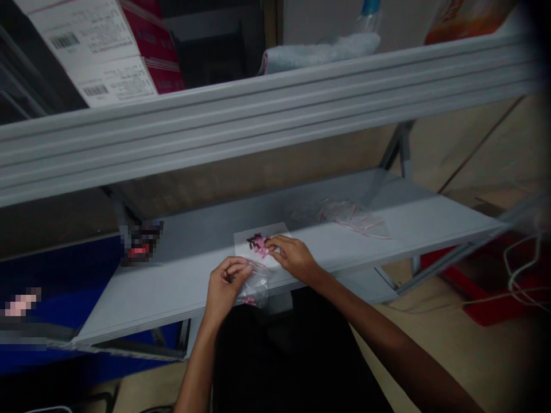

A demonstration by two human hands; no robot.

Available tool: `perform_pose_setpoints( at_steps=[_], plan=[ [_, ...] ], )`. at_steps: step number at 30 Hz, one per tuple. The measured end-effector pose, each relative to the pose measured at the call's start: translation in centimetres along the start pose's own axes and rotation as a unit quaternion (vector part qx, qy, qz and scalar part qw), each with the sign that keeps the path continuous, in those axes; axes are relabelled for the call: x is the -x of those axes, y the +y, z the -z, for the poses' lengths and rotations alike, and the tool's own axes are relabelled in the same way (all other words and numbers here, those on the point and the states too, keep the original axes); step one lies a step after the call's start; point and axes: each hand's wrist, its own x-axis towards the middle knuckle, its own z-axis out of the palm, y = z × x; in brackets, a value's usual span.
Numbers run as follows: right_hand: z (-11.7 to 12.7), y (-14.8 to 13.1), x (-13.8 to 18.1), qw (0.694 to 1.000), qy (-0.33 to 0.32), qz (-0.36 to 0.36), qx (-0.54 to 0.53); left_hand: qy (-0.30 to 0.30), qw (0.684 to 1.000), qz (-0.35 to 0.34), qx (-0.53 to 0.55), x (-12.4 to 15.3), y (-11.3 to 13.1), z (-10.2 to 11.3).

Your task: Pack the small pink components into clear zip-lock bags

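My left hand (224,285) is closed on a small clear plastic bag (253,288) at the front edge of a grey shelf (172,275); a few pink pieces lie in the bag's bottom. My right hand (291,256) rests just beyond it, fingers pinched at a little heap of pink and dark small pieces (258,244). The heap lies on a white sheet (258,232). Whether the pinch holds a piece is too small to tell.
A pile of clear plastic bags (348,217) lies further right on the shelf. A thick grey rail (258,109) crosses above, carrying a labelled carton (107,51) and a cloth. A red crate (482,287) and white cables (523,275) are on the floor at right.
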Motion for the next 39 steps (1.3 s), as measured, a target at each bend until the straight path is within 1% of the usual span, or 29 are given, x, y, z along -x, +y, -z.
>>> perform_pose_setpoints(
  at_steps=[2, 4, 7, 11, 12, 16, 17, 19, 22, 25, 28, 30, 34, 39],
  plan=[
    [0.3, -0.8, 0.0, 0.997, 0.003, -0.019, -0.078, -0.002, 1.0, 0.0, -0.001, 0.0, 0.1, 0.0],
    [0.3, -1.7, 0.1, 0.986, -0.016, -0.034, -0.162, -0.007, 1.0, 0.004, 0.011, 0.0, 0.1, 0.0],
    [0.0, -2.7, 0.4, 0.973, -0.045, -0.035, -0.224, -0.02, 1.0, 0.007, 0.024, 0.0, 0.0, 0.0],
    [-0.5, -3.5, 0.8, 0.974, -0.061, -0.013, -0.22, -0.024, 0.999, 0.018, 0.024, 0.1, -0.3, 0.2],
    [-0.5, -3.7, 0.9, 0.975, -0.055, -0.009, -0.215, -0.021, 0.999, 0.02, 0.026, 0.1, -0.3, 0.2],
    [-0.5, -4.6, 1.1, 0.984, 0.02, -0.014, -0.178, 0.011, 0.999, 0.019, 0.041, 0.1, -0.4, 0.2],
    [-0.5, -4.7, 1.1, 0.985, 0.025, -0.019, -0.167, 0.021, 0.999, 0.018, 0.044, 0.1, -0.4, 0.2],
    [-0.6, -4.6, 1.2, 0.988, 0.004, -0.03, -0.153, 0.033, 0.998, 0.016, 0.048, 0.0, -0.2, 0.2],
    [-0.5, -4.1, 1.1, 0.985, -0.026, -0.059, -0.161, 0.03, 0.999, 0.004, 0.045, 0.0, 0.1, 0.2],
    [-0.2, -3.7, 0.9, 0.972, -0.047, -0.08, -0.216, 0.033, 0.999, -0.006, 0.017, 0.0, 0.4, 0.2],
    [-0.1, -3.6, 0.9, 0.957, -0.077, -0.077, -0.27, 0.032, 0.999, -0.004, -0.012, 0.1, 0.5, 0.3],
    [-0.5, -3.6, 0.9, 0.953, -0.075, -0.072, -0.284, 0.023, 0.999, -0.009, -0.024, 0.2, 0.6, 0.3],
    [-1.4, -3.7, 0.9, 0.948, -0.046, -0.058, -0.309, 0.008, 0.999, -0.019, -0.044, 0.2, 0.7, 0.6],
    [-1.4, -4.1, 1.0, 0.961, -0.037, -0.032, -0.271, -0.018, 0.998, -0.029, -0.044, 0.1, 0.7, 0.6]
  ],
)
